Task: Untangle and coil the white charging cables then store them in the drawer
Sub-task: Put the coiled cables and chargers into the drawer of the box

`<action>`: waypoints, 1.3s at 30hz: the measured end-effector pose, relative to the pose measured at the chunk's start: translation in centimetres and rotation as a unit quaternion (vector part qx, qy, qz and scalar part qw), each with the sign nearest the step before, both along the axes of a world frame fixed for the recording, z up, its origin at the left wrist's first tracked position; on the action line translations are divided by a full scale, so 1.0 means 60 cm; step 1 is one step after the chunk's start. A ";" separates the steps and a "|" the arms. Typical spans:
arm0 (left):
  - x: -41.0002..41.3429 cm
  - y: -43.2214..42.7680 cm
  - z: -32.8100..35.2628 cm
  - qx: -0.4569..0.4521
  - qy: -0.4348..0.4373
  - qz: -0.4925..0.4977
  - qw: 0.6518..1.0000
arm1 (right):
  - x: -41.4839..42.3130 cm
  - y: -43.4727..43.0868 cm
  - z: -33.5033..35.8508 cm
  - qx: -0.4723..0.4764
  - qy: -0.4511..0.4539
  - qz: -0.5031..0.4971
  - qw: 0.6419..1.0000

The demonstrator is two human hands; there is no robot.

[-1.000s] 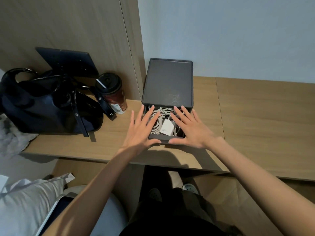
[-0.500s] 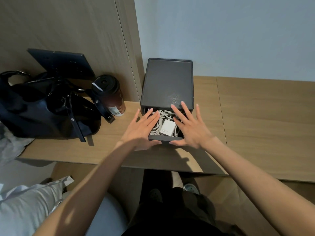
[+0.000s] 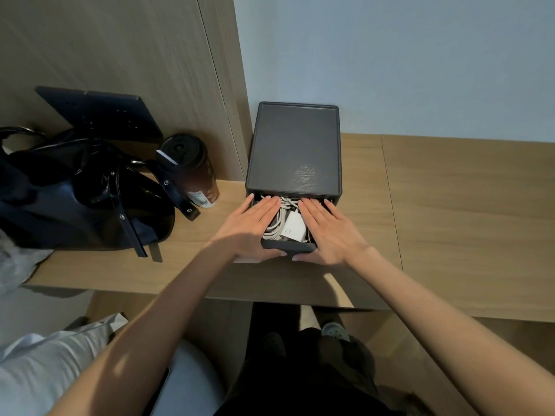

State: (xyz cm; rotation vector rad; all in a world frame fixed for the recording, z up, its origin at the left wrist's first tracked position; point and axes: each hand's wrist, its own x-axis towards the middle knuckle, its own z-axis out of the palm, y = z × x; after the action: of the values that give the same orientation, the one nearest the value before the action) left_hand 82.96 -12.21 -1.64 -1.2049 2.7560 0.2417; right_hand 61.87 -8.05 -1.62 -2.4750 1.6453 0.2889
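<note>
The white cables [image 3: 274, 229] and a plug [image 3: 292, 229] are seen stowed in the half-open drawer [image 3: 288, 247], between and beneath the straight, flat-laid fingers of the left hand [image 3: 250, 228] and right hand [image 3: 329, 232] (nothing is gripped), so only closing is judged left.

No text can be read in full. The white charger [image 3: 293, 226] in the drawer [image 3: 288, 250] carries a few lines of small grey print near its lower end, too fine to make out. The dark cup [image 3: 192, 171] on the bench [image 3: 450, 211] has a white label [image 3: 201, 200] low on its side with a black code block and tiny lettering, illegible. The lid of the box [image 3: 295, 139] shows a faint embossed patch near its front edge, also unreadable.
</note>
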 end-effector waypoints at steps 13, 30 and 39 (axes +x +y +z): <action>-0.012 -0.023 0.014 -0.023 0.035 0.070 0.997 | -0.019 -0.025 0.004 -0.060 -0.079 -0.050 0.994; -0.049 -0.090 -0.009 -0.082 0.169 0.082 0.979 | -0.031 -0.074 -0.019 -0.200 -0.186 -0.100 0.957; -0.067 -0.080 0.004 -0.014 0.100 0.123 0.987 | -0.021 -0.050 -0.007 -0.183 -0.188 -0.124 0.957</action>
State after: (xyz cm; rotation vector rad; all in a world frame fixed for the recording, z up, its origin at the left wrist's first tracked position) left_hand 78.96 -17.01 -1.41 -1.6135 2.7772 0.3662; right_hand 60.59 -11.03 -2.06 -2.3164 1.9362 -0.5315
